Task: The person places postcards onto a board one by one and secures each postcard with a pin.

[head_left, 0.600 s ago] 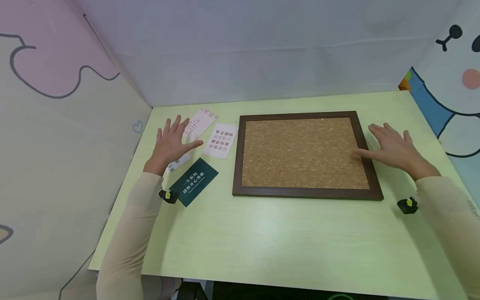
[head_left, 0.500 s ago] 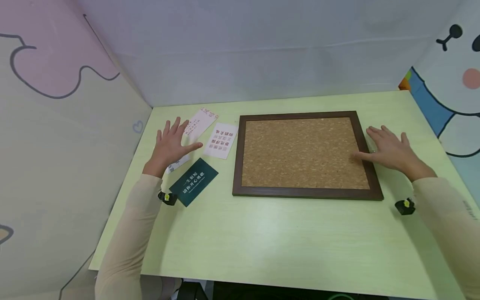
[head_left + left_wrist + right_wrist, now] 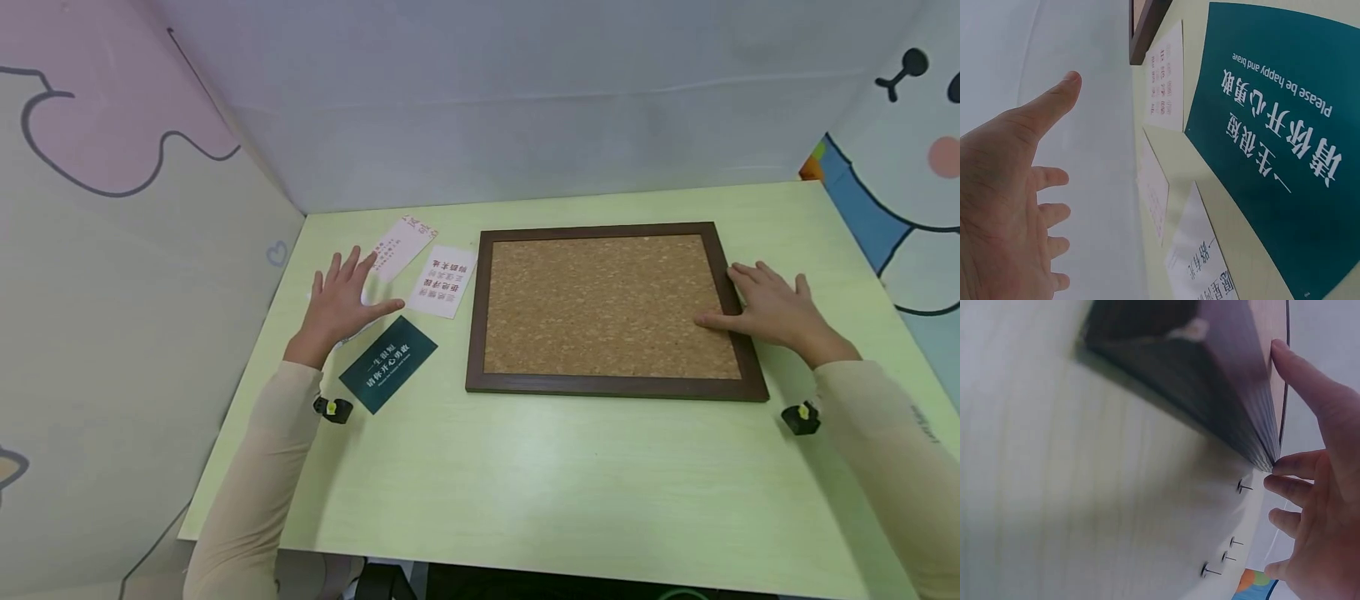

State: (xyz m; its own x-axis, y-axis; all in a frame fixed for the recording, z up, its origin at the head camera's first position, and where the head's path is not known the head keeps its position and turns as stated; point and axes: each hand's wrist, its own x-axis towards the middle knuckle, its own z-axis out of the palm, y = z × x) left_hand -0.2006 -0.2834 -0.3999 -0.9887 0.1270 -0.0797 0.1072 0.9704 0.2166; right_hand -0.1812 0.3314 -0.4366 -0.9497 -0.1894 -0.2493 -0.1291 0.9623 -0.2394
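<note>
A cork board [image 3: 600, 308] with a dark brown wooden frame lies flat on the table. My right hand [image 3: 783, 317] is at its right side, the thumb over the cork and the other fingers extended by the frame's outer edge. In the right wrist view, the index fingertip is right at the frame. My left hand [image 3: 337, 304] hovers with spread fingers over several printed cards and holds nothing. Among them are a dark green card [image 3: 387, 364], a white card with red print [image 3: 442, 282] and a pinkish card [image 3: 405, 246]. Another white card [image 3: 1200, 262] is mostly hidden by that hand in the head view.
Several thumbtacks [image 3: 1205, 569] rest on the pale green table [image 3: 525, 483] beside the board's right side. A plain pale backdrop [image 3: 525, 100] rises behind the table's far edge. Small black wrist cameras [image 3: 801, 418] sit below both wrists.
My right hand has moved left and toward me, its thumb coming further over the cork and its fingers to the frame. My left hand has shifted slightly toward me. Board and cards stay put.
</note>
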